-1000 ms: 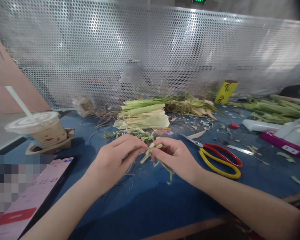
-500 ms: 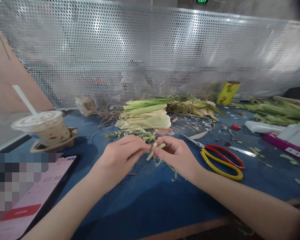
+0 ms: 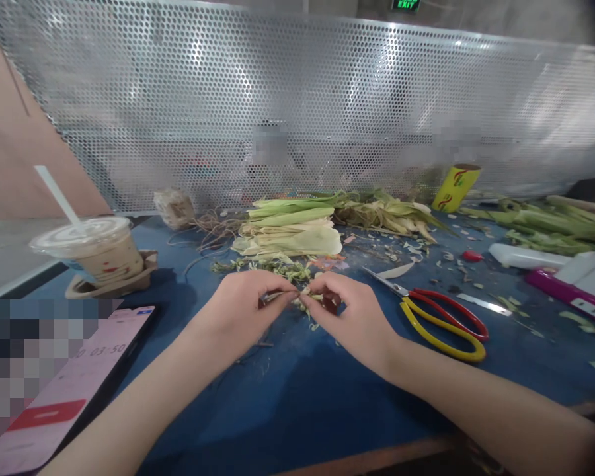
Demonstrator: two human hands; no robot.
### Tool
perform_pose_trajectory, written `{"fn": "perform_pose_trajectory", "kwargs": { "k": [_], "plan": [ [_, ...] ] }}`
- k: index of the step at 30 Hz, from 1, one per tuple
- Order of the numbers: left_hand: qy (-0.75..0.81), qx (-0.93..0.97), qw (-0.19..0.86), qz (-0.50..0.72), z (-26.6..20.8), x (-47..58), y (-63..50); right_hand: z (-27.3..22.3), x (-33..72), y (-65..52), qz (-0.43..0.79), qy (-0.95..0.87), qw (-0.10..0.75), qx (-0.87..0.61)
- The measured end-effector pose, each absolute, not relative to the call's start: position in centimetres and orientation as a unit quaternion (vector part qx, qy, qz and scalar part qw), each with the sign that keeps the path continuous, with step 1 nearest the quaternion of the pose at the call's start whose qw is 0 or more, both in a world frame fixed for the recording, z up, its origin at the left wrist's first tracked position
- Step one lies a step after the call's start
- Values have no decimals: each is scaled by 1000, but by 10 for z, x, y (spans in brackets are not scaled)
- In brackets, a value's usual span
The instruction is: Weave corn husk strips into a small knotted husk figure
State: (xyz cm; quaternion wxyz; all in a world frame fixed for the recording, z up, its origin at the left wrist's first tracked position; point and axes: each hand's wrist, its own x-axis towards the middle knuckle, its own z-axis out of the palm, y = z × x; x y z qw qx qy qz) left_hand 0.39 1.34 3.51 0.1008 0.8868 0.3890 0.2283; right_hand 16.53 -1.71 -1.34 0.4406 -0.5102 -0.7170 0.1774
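Note:
Over the middle of the blue table, my left hand (image 3: 248, 304) and my right hand (image 3: 354, 314) almost meet at the fingertips. Both are closed in a pinch on one small pale-green strip of corn husk (image 3: 306, 295). Fingers cover most of the strip, so its full shape is hidden. Just beyond lie small knotted husk bits (image 3: 287, 267), and behind them a stack of flat corn husks (image 3: 292, 231). Scissors (image 3: 441, 320) with red and yellow handles rest beside my right hand, blades partly apart.
At left stand a lidded drink cup (image 3: 99, 254) with a straw and a phone (image 3: 99, 370). A perforated metal screen (image 3: 297, 86) closes the back. Rightward are a yellow tube (image 3: 456, 188), loose husks (image 3: 560, 221), a blade (image 3: 483, 304) and a purple-and-white glue gun-like tool (image 3: 570, 291).
Both hands stay together at the strip. My right hand's fingers have curled and shifted slightly, and less of the strip's loose ends shows. The whole view has moved a little.

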Motion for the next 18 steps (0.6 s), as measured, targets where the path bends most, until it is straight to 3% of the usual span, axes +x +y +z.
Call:
{"fn": "perform_pose_trajectory", "kwargs": {
  "k": [4, 11, 18],
  "plan": [
    [367, 900, 49, 231, 35, 2, 14, -14, 166, -14, 171, -721, 413, -529],
    [370, 897, 69, 230, 35, -4, 16, -12, 166, -11, 81, -765, 471, -431],
    [394, 881, 49, 259, 46, -22, 20, -6, 165, -7, 172, -722, 482, -465]
  ]
}}
